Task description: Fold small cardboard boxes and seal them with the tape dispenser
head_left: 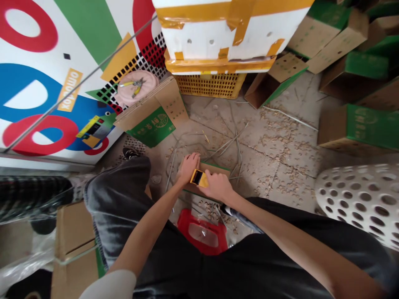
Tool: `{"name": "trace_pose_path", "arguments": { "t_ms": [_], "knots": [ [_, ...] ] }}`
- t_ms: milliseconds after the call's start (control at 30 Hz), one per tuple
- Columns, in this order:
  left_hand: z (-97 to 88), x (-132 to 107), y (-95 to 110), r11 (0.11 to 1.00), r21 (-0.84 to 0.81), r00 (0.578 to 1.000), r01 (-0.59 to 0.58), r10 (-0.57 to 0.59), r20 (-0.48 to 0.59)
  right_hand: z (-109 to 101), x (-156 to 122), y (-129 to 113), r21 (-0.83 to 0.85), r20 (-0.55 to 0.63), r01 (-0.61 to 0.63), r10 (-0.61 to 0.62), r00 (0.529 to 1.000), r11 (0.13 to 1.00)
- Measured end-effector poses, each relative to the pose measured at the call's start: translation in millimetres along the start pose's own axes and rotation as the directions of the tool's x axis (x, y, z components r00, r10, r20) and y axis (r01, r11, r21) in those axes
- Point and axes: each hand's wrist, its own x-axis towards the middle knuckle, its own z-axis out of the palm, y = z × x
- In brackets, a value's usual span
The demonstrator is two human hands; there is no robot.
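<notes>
A low cardboard box (215, 168) with green edges lies on the floor between my legs, partly covered by my hands. My left hand (188, 166) rests on the left end of this box, fingers stretched out and holding nothing. Closed in my right hand (218, 185) is a yellow hand-held tool (199, 178) with a dark panel at its end. The tool is over the box, close to my left wrist; its exact kind is unclear and its underside is hidden.
A red plastic stool (202, 232) is beneath me. Pliers (137, 87) lie on a pink round seat (146, 79). Loose straps (238, 141) and cardboard scraps (280, 141) litter the floor. A yellow crate (208, 85), green-brown boxes (370, 126) and a white perforated basket (358, 199) stand around.
</notes>
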Motion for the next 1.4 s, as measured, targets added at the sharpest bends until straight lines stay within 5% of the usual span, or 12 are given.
{"name": "trace_pose_path", "arguments": {
  "t_ms": [333, 733, 967, 1200, 1400],
  "knots": [
    [-1.1, 4.5, 1.0, 0.975, 0.220, 0.997, -0.007, -0.011, 0.078, -3.0, -7.7, 18.7, -0.012, 0.035, 0.034, -0.034, 0.999, 0.999],
    [-4.7, 1.9, 7.4, 0.974, 0.221, 0.997, 0.045, -0.057, 0.048, 20.2, -96.0, 137.4, -0.049, 0.108, -0.049, 0.054, 0.993, 0.998],
    [-5.9, 2.3, 7.0, 0.965, 0.258, 0.995, 0.051, -0.072, 0.072, 29.4, -112.7, 157.4, -0.021, 0.098, -0.037, 0.039, 0.994, 0.999],
    [-6.9, 1.3, 7.9, 0.965, 0.259, 0.995, 0.051, -0.072, 0.071, 44.1, -151.0, 213.5, -0.082, 0.108, -0.108, 0.116, 0.987, 0.991],
    [-5.6, 0.3, 5.9, 0.952, 0.304, 0.997, 0.025, -0.046, 0.063, 51.6, -168.8, 238.1, -0.067, 0.161, -0.114, 0.123, 0.979, 0.991]
  ]
}}
